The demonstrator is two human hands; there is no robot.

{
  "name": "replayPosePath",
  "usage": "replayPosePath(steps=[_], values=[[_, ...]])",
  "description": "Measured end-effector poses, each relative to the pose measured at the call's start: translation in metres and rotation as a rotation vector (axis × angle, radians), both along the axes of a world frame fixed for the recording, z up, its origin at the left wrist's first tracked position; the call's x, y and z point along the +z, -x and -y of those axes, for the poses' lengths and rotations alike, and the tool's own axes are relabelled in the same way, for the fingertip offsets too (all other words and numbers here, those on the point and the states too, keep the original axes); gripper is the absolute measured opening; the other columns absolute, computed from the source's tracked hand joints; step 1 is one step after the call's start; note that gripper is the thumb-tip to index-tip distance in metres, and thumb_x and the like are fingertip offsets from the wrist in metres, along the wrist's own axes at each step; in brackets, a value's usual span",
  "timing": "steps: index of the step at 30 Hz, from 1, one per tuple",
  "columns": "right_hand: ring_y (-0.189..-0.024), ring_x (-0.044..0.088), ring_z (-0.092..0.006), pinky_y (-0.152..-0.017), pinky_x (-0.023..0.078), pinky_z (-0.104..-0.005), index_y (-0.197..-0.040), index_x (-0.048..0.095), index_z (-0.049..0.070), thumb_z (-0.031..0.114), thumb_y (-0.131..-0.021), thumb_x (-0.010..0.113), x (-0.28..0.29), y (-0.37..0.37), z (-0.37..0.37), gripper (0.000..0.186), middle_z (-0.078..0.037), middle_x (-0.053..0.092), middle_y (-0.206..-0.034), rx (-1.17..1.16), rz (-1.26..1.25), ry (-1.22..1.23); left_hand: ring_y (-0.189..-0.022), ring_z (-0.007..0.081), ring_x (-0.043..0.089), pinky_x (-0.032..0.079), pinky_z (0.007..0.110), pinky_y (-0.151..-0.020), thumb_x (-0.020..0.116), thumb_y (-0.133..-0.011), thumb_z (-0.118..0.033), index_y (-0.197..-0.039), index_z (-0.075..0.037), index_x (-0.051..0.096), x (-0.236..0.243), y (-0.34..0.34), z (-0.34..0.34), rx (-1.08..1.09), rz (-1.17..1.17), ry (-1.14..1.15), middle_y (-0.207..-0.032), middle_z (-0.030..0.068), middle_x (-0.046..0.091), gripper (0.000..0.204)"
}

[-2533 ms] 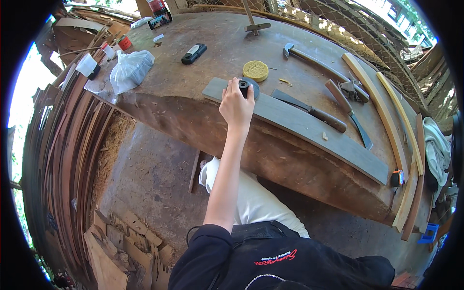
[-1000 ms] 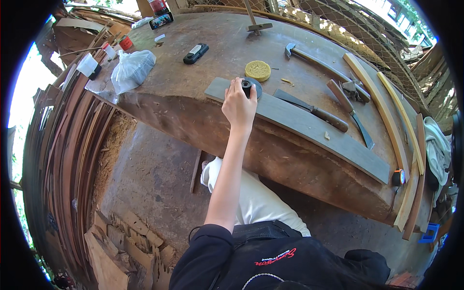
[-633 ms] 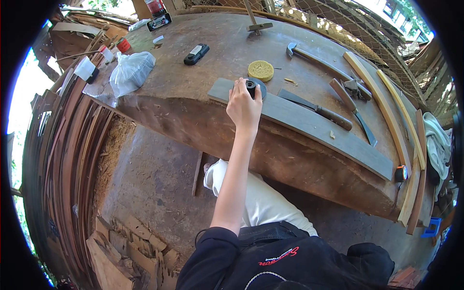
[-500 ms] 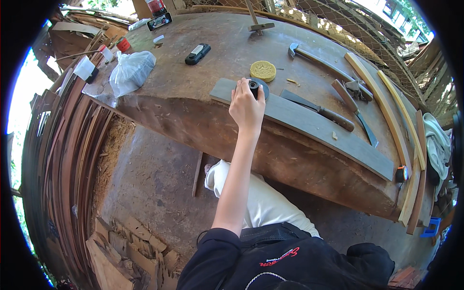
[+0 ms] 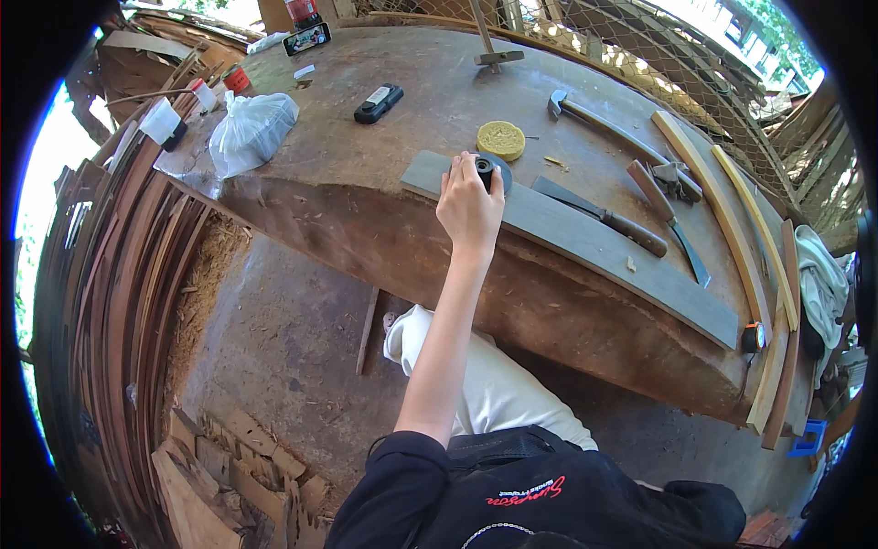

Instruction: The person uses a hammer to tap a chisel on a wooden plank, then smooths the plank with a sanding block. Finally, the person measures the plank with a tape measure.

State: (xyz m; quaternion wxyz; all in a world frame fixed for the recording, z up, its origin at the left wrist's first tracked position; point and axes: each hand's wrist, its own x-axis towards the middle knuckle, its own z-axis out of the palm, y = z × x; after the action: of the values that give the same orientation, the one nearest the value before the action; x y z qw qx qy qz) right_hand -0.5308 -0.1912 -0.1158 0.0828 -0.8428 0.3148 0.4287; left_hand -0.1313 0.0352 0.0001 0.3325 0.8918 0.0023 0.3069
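Observation:
My left hand (image 5: 470, 209) reaches out to a long grey wooden board (image 5: 594, 240) lying along the near edge of the workbench. Its fingers and thumb are closed round a black round disc with a raised hub (image 5: 501, 174), which rests on the board toward its left end. Just beyond sits a round yellow block (image 5: 500, 140), apart from the hand. Behind the board lie a wide-bladed chisel (image 5: 631, 232) with a wooden handle and a curved-bladed knife (image 5: 686, 249). A small pale wood chip (image 5: 630, 264) is on the board. My right hand is out of sight; only the dark right sleeve (image 5: 700, 508) shows.
A hammer (image 5: 604, 123), wooden strips (image 5: 727, 229) and a tape measure (image 5: 754, 337) lie to the right. At the back are a wooden tool with an upright handle (image 5: 498, 59), a black device (image 5: 379, 103), a phone (image 5: 306, 38) and a tied plastic bag (image 5: 252, 133). Stacked planks (image 5: 110, 329) stand left.
The whole view has shifted slightly. My left hand stays on the disc at about the same spot on the board; nothing else has visibly moved.

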Motion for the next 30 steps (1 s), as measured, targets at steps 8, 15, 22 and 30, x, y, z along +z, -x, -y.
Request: replayPosePath(steps=[8, 15, 22, 30], values=[[-0.096, 0.062, -0.0426, -0.083, 0.050, -0.0498, -0.099, 0.067, 0.001, 0.016, -0.081, 0.050, 0.0009, 0.0043, 0.0018, 0.029, -0.027, 0.063, -0.102, 0.006, 0.006, -0.006, -0.110, 0.0235, 0.059, 0.047, 0.038, -0.095, 0.064, -0.083, -0.027, -0.107, -0.002, 0.059, 0.0006, -0.0008, 0.0006, 0.007, 0.002, -0.008, -0.115, 0.0144, 0.063, 0.035], [-0.096, 0.062, -0.0427, -0.083, 0.050, -0.0498, -0.099, 0.067, 0.001, 0.016, -0.081, 0.049, 0.0007, 0.0063, 0.0021, 0.029, -0.027, 0.063, -0.102, 0.000, 0.010, -0.008, -0.108, 0.0235, 0.060, 0.047, 0.037, -0.095, 0.065, -0.083, -0.027, -0.107, -0.002, 0.059, -0.0003, -0.0008, 0.0010, 0.014, 0.001, -0.012, -0.114, 0.0137, 0.064, 0.035], [-0.096, 0.062, -0.0428, -0.083, 0.050, -0.0498, -0.099, 0.066, 0.001, 0.016, -0.081, 0.049, 0.0003, 0.0065, 0.0016, 0.029, -0.027, 0.063, -0.102, -0.002, 0.009, -0.008, -0.110, 0.0236, 0.059, 0.046, 0.037, -0.095, 0.064, -0.083, -0.027, -0.107, -0.002, 0.059, 0.0007, -0.0010, 0.0012, 0.006, -0.016, 0.001, -0.115, 0.0140, 0.063, 0.034], [-0.096, 0.062, -0.0429, -0.083, 0.049, -0.0499, -0.100, 0.066, 0.001, 0.016, -0.081, 0.049, 0.0013, 0.0082, 0.0001, 0.029, -0.027, 0.063, -0.102, -0.006, 0.008, -0.004, -0.109, 0.0239, 0.060, 0.046, 0.038, -0.096, 0.064, -0.083, -0.027, -0.107, -0.001, 0.059, -0.0018, -0.0015, 0.0012, 0.010, 0.017, 0.001, -0.114, 0.0150, 0.063, 0.035]])
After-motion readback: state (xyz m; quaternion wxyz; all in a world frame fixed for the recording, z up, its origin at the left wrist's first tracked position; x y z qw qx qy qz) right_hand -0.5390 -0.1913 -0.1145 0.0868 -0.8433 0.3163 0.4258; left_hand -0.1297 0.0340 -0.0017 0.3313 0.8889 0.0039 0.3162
